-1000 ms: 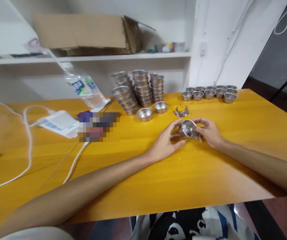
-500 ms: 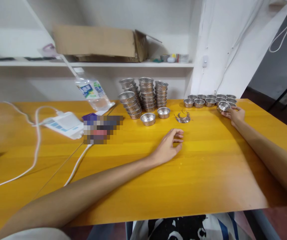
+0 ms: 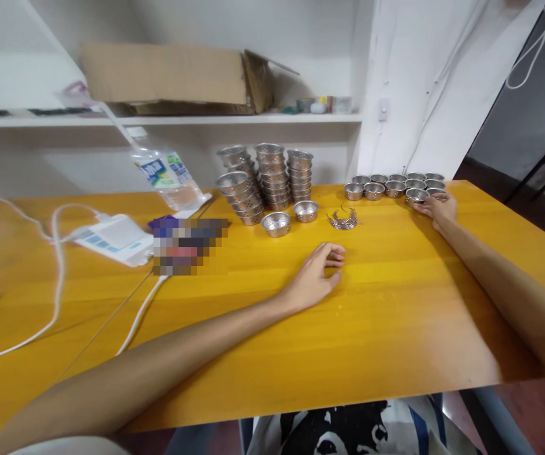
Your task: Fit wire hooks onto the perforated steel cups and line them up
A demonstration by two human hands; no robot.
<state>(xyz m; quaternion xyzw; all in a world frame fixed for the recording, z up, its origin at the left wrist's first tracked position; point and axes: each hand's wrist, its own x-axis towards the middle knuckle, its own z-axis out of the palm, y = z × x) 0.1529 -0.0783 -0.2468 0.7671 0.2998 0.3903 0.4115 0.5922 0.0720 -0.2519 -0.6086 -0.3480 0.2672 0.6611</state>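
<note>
At the far right, my right hand [image 3: 438,208] has its fingers closed on the side of a small perforated metal cup [image 3: 415,197]. That cup is at the front of a cluster of similar metal cups [image 3: 374,191] and looks to be down on the tabletop. My left hand [image 3: 318,275] rests on the table with loosely curled, parted fingers and nothing in it. Beyond it lies a bunch of thin curved metal wires [image 3: 343,220]. Two single cups, one nearer [image 3: 276,225] and one behind [image 3: 306,212], stand before several tall stacks of cups [image 3: 271,177].
A clear plastic bottle [image 3: 171,174] leans at the back left. Nearby are a white power bank-like box [image 3: 114,239], white cables [image 3: 59,272] and a pixelated patch. A cardboard box [image 3: 163,76] sits on the shelf [image 3: 310,119] behind. The table's front edge runs above my lap.
My right hand has lowered the cup slightly, bringing it down against the front of the cluster. My left hand keeps its place on the table. The camera view has shifted a little.
</note>
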